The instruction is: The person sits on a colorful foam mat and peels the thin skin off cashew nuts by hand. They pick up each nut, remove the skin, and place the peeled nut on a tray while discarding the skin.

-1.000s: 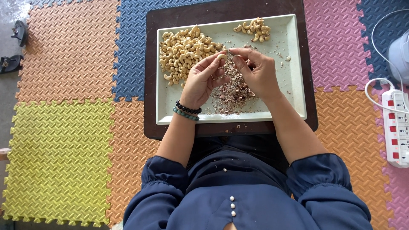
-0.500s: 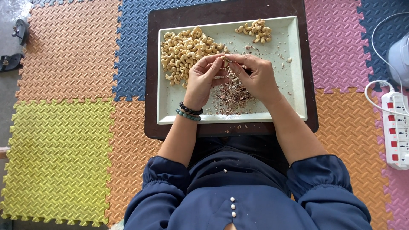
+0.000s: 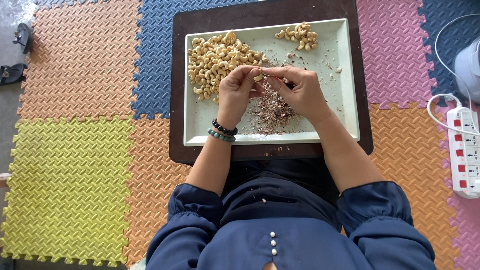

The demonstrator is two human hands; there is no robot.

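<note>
A pale green rectangular tray (image 3: 345,100) rests on a dark brown board (image 3: 178,90). A large heap of cashew nuts (image 3: 216,59) lies at the tray's far left, and a small heap of cashews (image 3: 299,36) at the far right. Brown skin flakes (image 3: 272,111) are piled in the middle. My left hand (image 3: 239,94), with two bead bracelets at the wrist, pinches a single cashew (image 3: 258,77) above the flakes. My right hand (image 3: 298,91) meets it, fingertips on the same nut; a thin metal tip seems to show there.
Coloured foam floor mats (image 3: 70,165) surround the board. A white power strip (image 3: 464,150) with a white cable lies at the right, beside a pale rounded appliance (image 3: 469,64). Dark sandals (image 3: 20,40) sit at the far left edge.
Both hands stay together over the flake pile; the fingers have shifted slightly around the nut. Nothing else has moved.
</note>
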